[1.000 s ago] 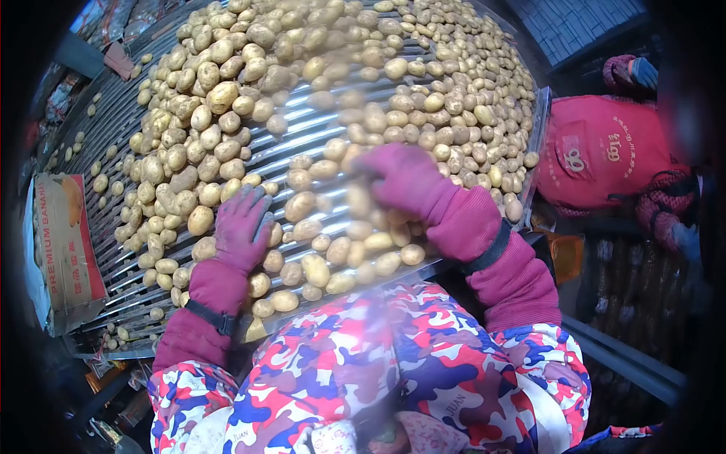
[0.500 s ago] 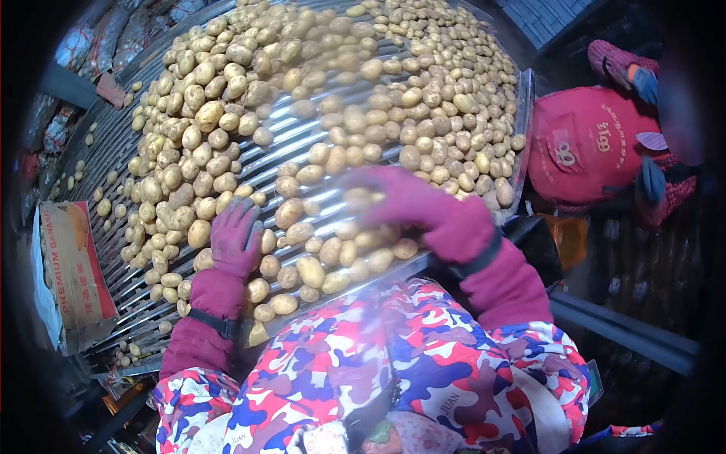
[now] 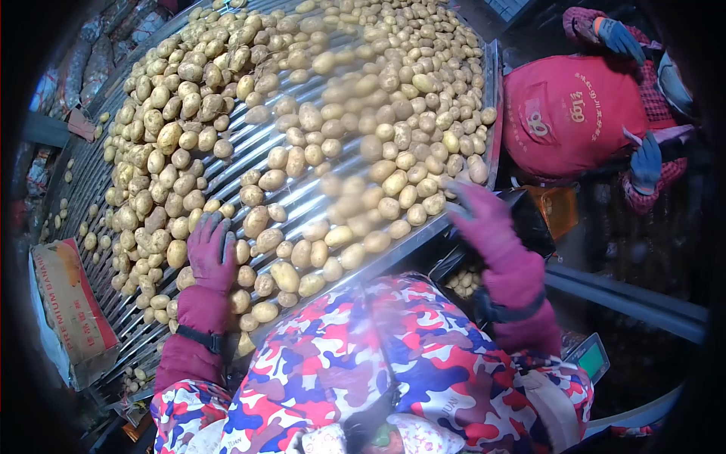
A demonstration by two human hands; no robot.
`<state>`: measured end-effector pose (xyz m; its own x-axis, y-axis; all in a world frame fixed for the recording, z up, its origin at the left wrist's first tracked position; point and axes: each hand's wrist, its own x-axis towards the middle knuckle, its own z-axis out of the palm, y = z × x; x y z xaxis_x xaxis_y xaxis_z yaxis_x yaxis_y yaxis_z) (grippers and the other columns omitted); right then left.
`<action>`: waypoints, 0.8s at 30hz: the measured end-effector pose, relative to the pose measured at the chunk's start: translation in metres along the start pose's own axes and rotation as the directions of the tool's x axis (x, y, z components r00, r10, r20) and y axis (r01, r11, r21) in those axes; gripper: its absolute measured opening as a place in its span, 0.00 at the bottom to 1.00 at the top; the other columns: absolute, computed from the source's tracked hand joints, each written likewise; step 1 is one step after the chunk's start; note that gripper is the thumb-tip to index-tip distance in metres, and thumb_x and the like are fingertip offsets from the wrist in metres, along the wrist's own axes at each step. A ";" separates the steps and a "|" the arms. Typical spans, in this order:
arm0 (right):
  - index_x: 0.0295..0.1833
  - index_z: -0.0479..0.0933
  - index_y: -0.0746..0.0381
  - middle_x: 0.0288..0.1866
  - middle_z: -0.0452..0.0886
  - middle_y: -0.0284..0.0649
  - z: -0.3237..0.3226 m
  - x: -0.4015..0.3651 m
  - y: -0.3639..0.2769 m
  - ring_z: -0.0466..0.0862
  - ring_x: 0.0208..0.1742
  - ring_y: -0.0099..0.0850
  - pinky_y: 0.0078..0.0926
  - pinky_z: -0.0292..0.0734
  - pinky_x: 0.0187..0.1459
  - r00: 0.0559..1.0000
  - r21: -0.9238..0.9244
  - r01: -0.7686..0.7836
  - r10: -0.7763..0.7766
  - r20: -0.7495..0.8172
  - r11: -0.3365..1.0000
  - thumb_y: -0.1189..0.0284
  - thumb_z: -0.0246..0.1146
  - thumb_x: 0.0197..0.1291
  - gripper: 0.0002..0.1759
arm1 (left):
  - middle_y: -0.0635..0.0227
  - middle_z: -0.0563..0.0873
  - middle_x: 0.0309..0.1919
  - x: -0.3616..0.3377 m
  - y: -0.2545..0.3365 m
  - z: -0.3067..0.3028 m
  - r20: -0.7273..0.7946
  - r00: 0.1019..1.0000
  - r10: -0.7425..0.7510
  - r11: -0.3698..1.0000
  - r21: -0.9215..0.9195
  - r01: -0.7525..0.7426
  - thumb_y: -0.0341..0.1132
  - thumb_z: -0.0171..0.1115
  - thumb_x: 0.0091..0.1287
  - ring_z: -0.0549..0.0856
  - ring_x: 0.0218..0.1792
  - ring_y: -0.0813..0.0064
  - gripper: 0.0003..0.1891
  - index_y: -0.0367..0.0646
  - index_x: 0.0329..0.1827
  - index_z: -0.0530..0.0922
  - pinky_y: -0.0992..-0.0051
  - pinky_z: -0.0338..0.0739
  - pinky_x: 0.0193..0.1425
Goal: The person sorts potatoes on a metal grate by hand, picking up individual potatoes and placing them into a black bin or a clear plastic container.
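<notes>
My left hand [image 3: 211, 246], in a dusky purple glove, lies with its fingers stretched out on the potatoes [image 3: 168, 138] at the near left part of the slatted metal table [image 3: 249, 159]. Potatoes sit on both sides of it, and I see none gripped. My right hand [image 3: 481, 212], gloved alike, hovers at the near right rim of the table, beside a black container [image 3: 522, 219]. Its fingers are extended and apart, with nothing visible in them. Below that hand, more potatoes [image 3: 463, 283] show in a dark opening.
A cardboard box [image 3: 72, 310] stands at the left. On the right is another person in a red apron [image 3: 571, 117] and blue gloves [image 3: 645, 163], near an orange crate [image 3: 558, 212]. A metal rail [image 3: 628, 303] and a device with a green screen [image 3: 592, 359] are at my right.
My right hand has moved right, from over the potatoes to the table's rim. My left hand stays among the potatoes. The whole view has shifted slightly.
</notes>
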<state>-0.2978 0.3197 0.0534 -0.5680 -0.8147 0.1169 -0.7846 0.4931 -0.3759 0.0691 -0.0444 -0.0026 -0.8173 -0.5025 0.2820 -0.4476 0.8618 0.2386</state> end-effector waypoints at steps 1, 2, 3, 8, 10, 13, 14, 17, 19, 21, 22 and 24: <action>0.65 0.80 0.53 0.58 0.86 0.46 0.018 0.018 -0.023 0.86 0.59 0.44 0.40 0.80 0.62 0.997 0.164 0.071 -0.074 0.013 0.984 0.57 0.71 0.61 0.27 | 0.58 0.84 0.63 0.000 0.000 0.000 -0.001 1.000 0.003 1.000 -0.001 -0.003 0.34 0.65 0.66 0.77 0.70 0.50 0.17 0.42 0.57 0.85 0.53 0.68 0.73; 0.65 0.80 0.54 0.57 0.86 0.46 0.034 0.034 -0.050 0.86 0.58 0.44 0.40 0.80 0.61 0.988 0.324 0.138 -0.153 0.018 0.936 0.55 0.69 0.62 0.28 | 0.58 0.84 0.63 0.000 -0.001 -0.001 0.000 1.000 0.001 1.000 -0.004 -0.001 0.34 0.65 0.66 0.77 0.70 0.50 0.17 0.42 0.57 0.85 0.53 0.68 0.73; 0.66 0.79 0.53 0.58 0.86 0.44 0.055 0.043 -0.072 0.85 0.60 0.43 0.40 0.80 0.60 0.985 0.479 0.016 -0.096 0.143 0.878 0.56 0.69 0.63 0.28 | 0.57 0.84 0.63 -0.001 -0.002 -0.002 -0.006 1.000 0.001 1.000 -0.016 -0.001 0.34 0.66 0.66 0.77 0.70 0.50 0.17 0.42 0.57 0.85 0.53 0.68 0.73; 0.72 0.73 0.53 0.66 0.78 0.43 0.119 0.049 -0.171 0.68 0.77 0.52 0.48 0.73 0.69 0.765 0.142 0.575 -0.591 0.257 0.806 0.64 0.65 0.63 0.30 | 0.57 0.84 0.63 -0.002 -0.006 0.001 -0.030 1.000 0.002 0.999 -0.034 -0.003 0.34 0.66 0.65 0.77 0.70 0.50 0.17 0.42 0.56 0.86 0.54 0.69 0.73; 0.68 0.75 0.55 0.70 0.76 0.46 0.117 0.047 -0.174 0.69 0.77 0.49 0.47 0.74 0.69 0.731 0.399 0.562 -0.660 0.171 0.725 0.65 0.65 0.64 0.27 | 0.57 0.84 0.63 -0.004 -0.007 0.002 -0.027 1.000 -0.003 1.000 -0.030 0.002 0.34 0.66 0.64 0.77 0.70 0.50 0.17 0.42 0.56 0.86 0.54 0.69 0.73; 0.63 0.79 0.57 0.69 0.77 0.47 0.118 0.060 -0.151 0.73 0.74 0.46 0.45 0.76 0.67 0.822 0.420 0.523 -0.569 -0.019 0.742 0.66 0.66 0.64 0.22 | 0.57 0.84 0.63 -0.004 -0.009 0.001 -0.010 1.000 -0.026 0.999 -0.030 0.026 0.34 0.67 0.64 0.77 0.70 0.50 0.18 0.42 0.57 0.86 0.54 0.69 0.73; 0.61 0.80 0.57 0.67 0.79 0.47 0.106 0.067 -0.132 0.76 0.72 0.46 0.45 0.77 0.65 0.871 0.377 0.469 -0.490 -0.047 0.799 0.66 0.66 0.64 0.21 | 0.57 0.84 0.63 -0.004 -0.008 0.001 -0.005 1.000 -0.029 0.999 -0.030 0.029 0.34 0.67 0.64 0.77 0.70 0.50 0.18 0.42 0.57 0.86 0.54 0.69 0.73; 0.58 0.81 0.57 0.59 0.83 0.47 0.066 0.069 -0.080 0.82 0.61 0.47 0.45 0.79 0.60 0.982 0.074 0.111 -0.121 0.145 0.991 0.65 0.67 0.62 0.19 | 0.57 0.84 0.63 -0.003 -0.006 0.001 -0.007 1.000 -0.025 0.999 -0.041 0.025 0.34 0.67 0.63 0.77 0.71 0.50 0.18 0.42 0.56 0.86 0.54 0.69 0.73; 0.59 0.80 0.57 0.57 0.84 0.47 0.063 0.065 -0.070 0.83 0.57 0.48 0.46 0.79 0.58 0.964 -0.096 -0.013 0.038 0.265 0.995 0.65 0.68 0.60 0.21 | 0.57 0.84 0.63 -0.001 -0.004 -0.001 -0.007 1.000 -0.024 0.999 -0.044 0.024 0.33 0.66 0.64 0.77 0.71 0.50 0.17 0.42 0.56 0.86 0.54 0.69 0.74; 0.60 0.80 0.57 0.57 0.83 0.48 0.072 0.061 -0.065 0.83 0.56 0.48 0.46 0.79 0.57 0.970 -0.192 0.040 0.008 0.242 0.981 0.64 0.69 0.59 0.23 | 0.58 0.85 0.62 0.000 0.000 -0.004 -0.002 1.000 -0.032 0.999 -0.037 0.031 0.31 0.66 0.66 0.77 0.70 0.51 0.16 0.41 0.56 0.86 0.55 0.69 0.74; 0.60 0.80 0.57 0.56 0.83 0.48 0.074 0.061 -0.063 0.82 0.56 0.48 0.46 0.79 0.57 0.965 -0.152 0.029 0.012 0.262 0.988 0.65 0.69 0.58 0.23 | 0.58 0.85 0.62 -0.001 0.000 -0.003 -0.003 1.000 -0.029 0.999 -0.032 0.029 0.31 0.66 0.66 0.77 0.70 0.51 0.16 0.41 0.56 0.86 0.55 0.69 0.74; 0.59 0.79 0.57 0.55 0.83 0.47 0.074 0.068 -0.057 0.82 0.55 0.48 0.46 0.79 0.56 0.954 -0.074 0.006 0.017 0.299 0.997 0.65 0.69 0.58 0.23 | 0.58 0.85 0.62 0.000 -0.001 -0.002 -0.012 1.000 -0.024 0.999 -0.024 0.023 0.31 0.66 0.66 0.77 0.70 0.51 0.16 0.41 0.56 0.85 0.55 0.69 0.74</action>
<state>-0.2736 0.2134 0.0146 -0.4806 -0.8603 -0.1701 -0.8040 0.5097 -0.3062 0.0706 -0.0448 -0.0009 -0.8020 -0.5236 0.2875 -0.4577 0.8479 0.2675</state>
